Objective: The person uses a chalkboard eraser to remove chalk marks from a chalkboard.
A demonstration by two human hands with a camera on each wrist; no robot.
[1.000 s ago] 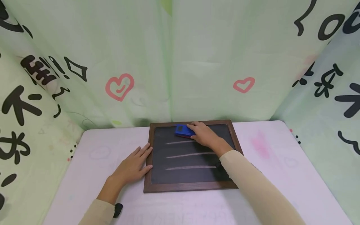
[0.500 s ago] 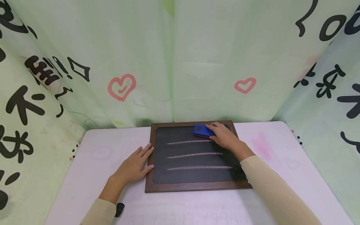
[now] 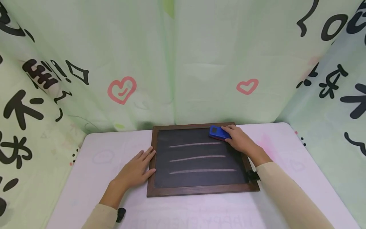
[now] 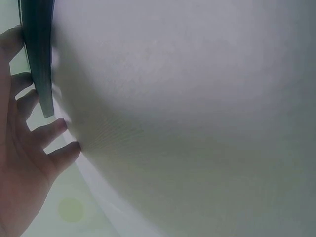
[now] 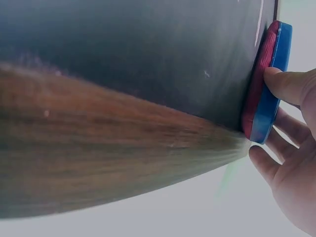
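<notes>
A small blackboard (image 3: 188, 181) in a brown wooden frame lies on the white table, with three pale chalk lines across it. My right hand (image 3: 241, 140) grips a blue eraser (image 3: 218, 132) against the board's upper right part, above the top line. In the right wrist view, the eraser (image 5: 276, 74) shows a red felt pad facing the board, with the thumb on one side. My left hand (image 3: 135, 170) rests flat at the left side of the frame, fingertips and thumb tip touching its edge. The left wrist view shows those fingers along the dark frame (image 4: 39, 54).
The white table (image 3: 183, 213) extends around the board. Behind it and on both sides hangs a pale green curtain (image 3: 200, 57) with black characters and pink hearts. Dark wrist straps (image 3: 121, 214) show at both sleeves.
My right hand has slid the eraser rightward along the top of the board, from near the middle to the upper right. The left hand stays at the frame.
</notes>
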